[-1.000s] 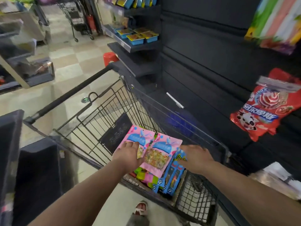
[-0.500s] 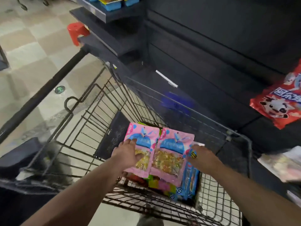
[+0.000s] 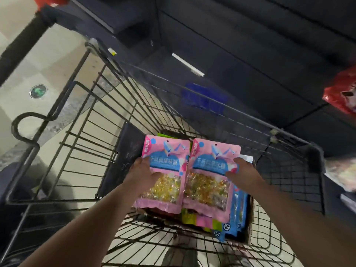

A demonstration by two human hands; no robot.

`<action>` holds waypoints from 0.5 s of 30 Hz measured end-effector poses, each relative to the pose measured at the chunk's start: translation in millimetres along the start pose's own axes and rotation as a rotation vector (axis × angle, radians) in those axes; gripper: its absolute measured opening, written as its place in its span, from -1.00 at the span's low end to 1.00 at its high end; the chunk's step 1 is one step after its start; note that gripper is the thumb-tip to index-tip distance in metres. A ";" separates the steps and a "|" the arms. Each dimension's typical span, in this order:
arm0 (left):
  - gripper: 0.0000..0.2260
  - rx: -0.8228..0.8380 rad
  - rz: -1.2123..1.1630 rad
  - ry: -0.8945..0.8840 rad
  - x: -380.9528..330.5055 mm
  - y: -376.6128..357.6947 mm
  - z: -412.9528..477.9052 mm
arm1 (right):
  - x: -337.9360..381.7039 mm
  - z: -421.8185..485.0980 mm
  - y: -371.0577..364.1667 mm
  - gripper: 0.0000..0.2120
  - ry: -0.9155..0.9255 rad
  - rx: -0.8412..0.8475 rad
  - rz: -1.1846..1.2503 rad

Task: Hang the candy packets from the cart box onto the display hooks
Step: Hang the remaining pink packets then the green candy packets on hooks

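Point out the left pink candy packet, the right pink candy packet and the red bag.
left pink candy packet point(image 3: 167, 186): head view, on its clear window.
right pink candy packet point(image 3: 209, 188): head view, on its clear window.
red bag point(image 3: 342, 91): head view, on its visible red front.

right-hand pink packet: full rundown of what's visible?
The right pink candy packet is a glossy plastic pouch with a blue label band, a white bird graphic and a small hang hole at the top. A clear window shows yellow and mixed wrapped candies. It lies face up, slightly tilted, over the box's packets, beside its twin. The right hand grips its right edge.
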State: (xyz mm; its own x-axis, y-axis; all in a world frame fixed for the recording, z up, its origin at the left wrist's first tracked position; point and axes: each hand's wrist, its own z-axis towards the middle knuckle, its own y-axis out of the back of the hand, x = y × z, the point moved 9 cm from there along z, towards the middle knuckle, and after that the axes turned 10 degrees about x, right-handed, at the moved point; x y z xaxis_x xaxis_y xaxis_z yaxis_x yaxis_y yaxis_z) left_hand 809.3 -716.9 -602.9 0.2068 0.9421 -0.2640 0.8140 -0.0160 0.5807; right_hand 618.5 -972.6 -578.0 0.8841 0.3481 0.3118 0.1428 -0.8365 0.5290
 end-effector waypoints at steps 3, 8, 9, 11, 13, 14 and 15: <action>-0.36 -0.042 -0.063 0.035 7.9 3.9 13.6 | -3.4 14.9 -1.9 -0.35 -0.024 -0.040 0.099; -0.44 -0.062 -0.207 0.055 16.4 7.2 31.5 | -9.5 31.0 -2.4 -0.30 -0.061 -0.097 0.249; -0.45 -0.057 -0.237 0.052 17.4 5.8 35.0 | -9.9 32.1 -2.7 -0.30 -0.061 -0.103 0.290; -0.48 -0.060 -0.295 0.052 17.9 3.4 39.9 | -10.5 33.6 -2.1 -0.35 -0.060 -0.119 0.374; -0.51 -0.067 -0.341 0.071 17.7 1.8 43.5 | -12.2 36.5 -1.4 -0.44 -0.062 -0.135 0.452; -0.52 -0.077 -0.362 0.079 17.8 1.6 45.2 | -13.9 38.5 -0.9 -0.47 -0.067 -0.149 0.491; -0.52 -0.086 -0.380 0.091 19.3 2.0 47.2 | -16.9 40.9 0.0 -0.49 -0.080 -0.166 0.521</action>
State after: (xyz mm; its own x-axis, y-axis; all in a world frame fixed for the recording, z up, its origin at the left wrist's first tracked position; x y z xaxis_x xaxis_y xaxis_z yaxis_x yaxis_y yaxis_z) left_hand 840.5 -714.5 -643.2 -0.1528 0.9014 -0.4051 0.7741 0.3640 0.5180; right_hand 621.8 -995.8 -615.5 0.8513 -0.1326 0.5077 -0.3887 -0.8093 0.4403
